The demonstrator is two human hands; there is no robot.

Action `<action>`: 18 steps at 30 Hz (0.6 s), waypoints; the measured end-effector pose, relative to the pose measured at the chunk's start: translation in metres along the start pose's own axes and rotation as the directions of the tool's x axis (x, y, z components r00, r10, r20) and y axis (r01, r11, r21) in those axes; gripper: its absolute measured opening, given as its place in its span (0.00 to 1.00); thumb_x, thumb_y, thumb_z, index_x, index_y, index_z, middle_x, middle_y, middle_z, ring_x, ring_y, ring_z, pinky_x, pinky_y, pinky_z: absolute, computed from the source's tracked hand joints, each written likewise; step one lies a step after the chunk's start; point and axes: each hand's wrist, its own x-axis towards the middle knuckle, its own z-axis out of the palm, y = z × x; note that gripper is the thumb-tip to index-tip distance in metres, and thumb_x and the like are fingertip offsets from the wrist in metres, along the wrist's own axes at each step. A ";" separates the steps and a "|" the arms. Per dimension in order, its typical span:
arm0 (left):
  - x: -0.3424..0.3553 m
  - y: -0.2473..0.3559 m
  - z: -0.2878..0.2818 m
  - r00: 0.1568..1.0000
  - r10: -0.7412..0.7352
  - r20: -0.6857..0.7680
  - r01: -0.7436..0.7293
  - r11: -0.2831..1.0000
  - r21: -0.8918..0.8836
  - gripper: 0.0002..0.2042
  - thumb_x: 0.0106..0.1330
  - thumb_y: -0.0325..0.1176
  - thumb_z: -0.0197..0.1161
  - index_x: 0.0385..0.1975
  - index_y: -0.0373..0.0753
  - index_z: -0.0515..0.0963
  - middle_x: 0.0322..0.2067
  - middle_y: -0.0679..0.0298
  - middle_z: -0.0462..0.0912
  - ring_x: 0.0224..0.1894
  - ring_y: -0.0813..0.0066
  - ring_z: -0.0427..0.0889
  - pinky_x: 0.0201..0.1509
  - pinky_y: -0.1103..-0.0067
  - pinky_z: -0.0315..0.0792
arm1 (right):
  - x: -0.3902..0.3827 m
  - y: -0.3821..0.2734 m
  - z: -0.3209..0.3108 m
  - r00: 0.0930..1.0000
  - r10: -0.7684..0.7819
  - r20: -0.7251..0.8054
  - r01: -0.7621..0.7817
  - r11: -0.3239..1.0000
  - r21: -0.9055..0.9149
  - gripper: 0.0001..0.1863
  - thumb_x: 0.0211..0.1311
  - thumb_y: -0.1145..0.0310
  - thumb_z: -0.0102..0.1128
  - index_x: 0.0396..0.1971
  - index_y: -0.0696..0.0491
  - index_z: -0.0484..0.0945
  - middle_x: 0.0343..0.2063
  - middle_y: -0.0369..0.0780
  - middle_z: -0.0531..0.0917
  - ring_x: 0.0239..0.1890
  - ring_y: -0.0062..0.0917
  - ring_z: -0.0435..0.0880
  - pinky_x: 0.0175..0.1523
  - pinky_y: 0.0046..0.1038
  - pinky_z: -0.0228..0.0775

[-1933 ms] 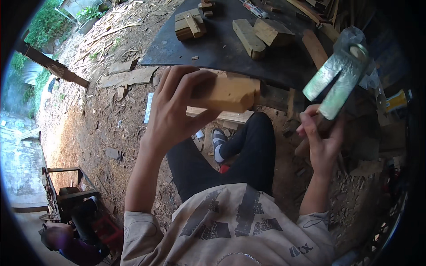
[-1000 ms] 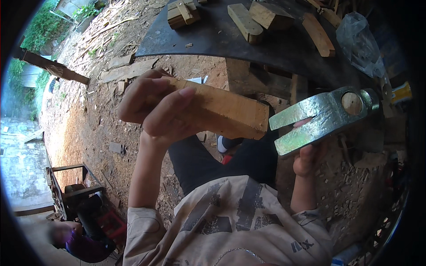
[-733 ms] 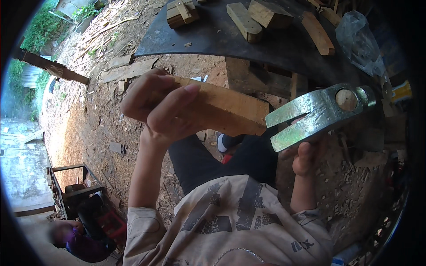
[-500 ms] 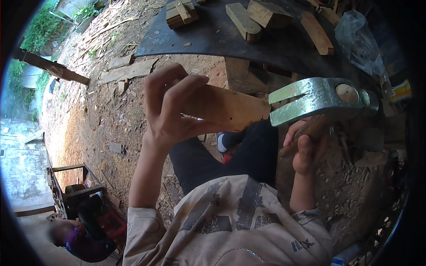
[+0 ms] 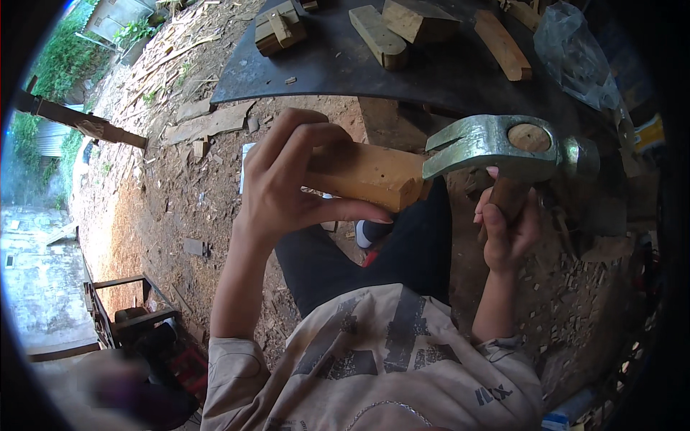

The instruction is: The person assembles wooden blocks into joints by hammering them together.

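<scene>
Wooden block (image 5: 363,172) held up over the lap in left hand (image 5: 287,187), fingers curled round it, right hand (image 5: 507,230) fisted on claw hammer (image 5: 503,144), claw tips at the block's end, looks mid-prying, nothing visibly pulled free yet.

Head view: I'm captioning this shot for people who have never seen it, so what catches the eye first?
The claw hammer at centre right, gripped by the right hand, with its claw against the end of a pale wood block. The left hand holds that block up at centre. Behind them, a dark table at the top carries more wood blocks.
</scene>
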 end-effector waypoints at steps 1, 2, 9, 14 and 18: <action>0.001 -0.002 0.002 1.000 0.006 0.026 -0.006 1.000 0.015 0.39 0.32 0.62 0.84 0.38 0.35 0.82 0.36 0.60 0.81 0.35 0.67 0.87 0.35 0.73 0.84 | -0.001 0.001 -0.002 0.998 0.034 -0.057 -0.032 0.999 0.041 0.23 0.62 0.62 0.73 0.51 0.62 0.79 0.35 0.39 0.86 0.36 0.22 0.83 0.45 0.25 0.74; 0.003 -0.004 0.003 0.999 0.004 0.053 -0.002 0.999 -0.037 0.39 0.32 0.62 0.84 0.37 0.35 0.82 0.35 0.61 0.81 0.35 0.67 0.87 0.35 0.73 0.84 | -0.001 0.003 -0.005 0.998 0.024 -0.052 -0.023 0.999 0.027 0.24 0.62 0.62 0.73 0.52 0.62 0.79 0.36 0.39 0.86 0.37 0.22 0.83 0.45 0.25 0.74; 0.031 -0.016 0.017 0.991 0.035 0.128 -0.011 0.984 -0.180 0.37 0.34 0.60 0.85 0.35 0.33 0.82 0.32 0.62 0.81 0.35 0.68 0.87 0.36 0.73 0.83 | -0.002 0.006 -0.015 0.996 0.052 -0.067 -0.054 0.998 -0.020 0.23 0.63 0.62 0.73 0.51 0.62 0.79 0.35 0.39 0.85 0.36 0.22 0.83 0.43 0.25 0.74; 0.069 -0.012 0.032 0.963 0.056 0.262 0.005 0.974 -0.226 0.41 0.33 0.64 0.82 0.35 0.29 0.81 0.33 0.58 0.81 0.35 0.65 0.84 0.39 0.72 0.78 | -0.003 0.010 -0.027 0.990 0.057 -0.128 -0.061 0.998 -0.027 0.23 0.71 0.64 0.62 0.57 0.64 0.74 0.28 0.37 0.79 0.25 0.15 0.75 0.32 0.20 0.70; 0.090 -0.002 0.057 0.936 0.077 0.345 -0.007 0.980 -0.197 0.35 0.36 0.57 0.86 0.36 0.33 0.82 0.34 0.60 0.81 0.36 0.66 0.85 0.39 0.72 0.80 | -0.011 0.006 -0.043 0.955 0.161 -0.250 -0.163 0.986 0.011 0.15 0.67 0.64 0.69 0.44 0.59 0.78 0.27 0.35 0.81 0.25 0.15 0.78 0.31 0.20 0.68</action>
